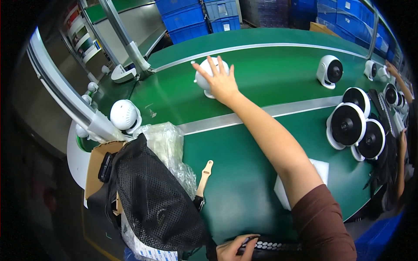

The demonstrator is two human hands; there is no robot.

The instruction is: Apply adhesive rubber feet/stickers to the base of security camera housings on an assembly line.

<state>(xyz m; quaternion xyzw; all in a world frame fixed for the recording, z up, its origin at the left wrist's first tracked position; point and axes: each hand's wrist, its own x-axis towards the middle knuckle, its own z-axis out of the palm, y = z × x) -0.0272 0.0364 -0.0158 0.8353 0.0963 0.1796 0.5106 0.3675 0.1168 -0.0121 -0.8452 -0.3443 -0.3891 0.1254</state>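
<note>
My right hand (221, 82) reaches far out over the green conveyor belt (270, 74). Its fingers are spread across a white round fan (204, 79) that stands on a small base, and the palm hides part of it. At the lower edge of the view my left hand (237, 249) is closed, thumb and fingers pinching a dark strip with rows of white round dots (267, 246). The strip's far end disappears under my right sleeve. On the worktable between the hands lies a watch with a beige strap (203, 180).
Left, a black mesh bag (152, 195) covers a cardboard box (98, 167) beside clear plastic wrap (163, 141). White fans with black fronts (346, 124) cluster on the right; another fan (329, 71) stands on the belt. Other people's hands (394, 71) show at the far right. Blue crates (185, 21) are stacked behind.
</note>
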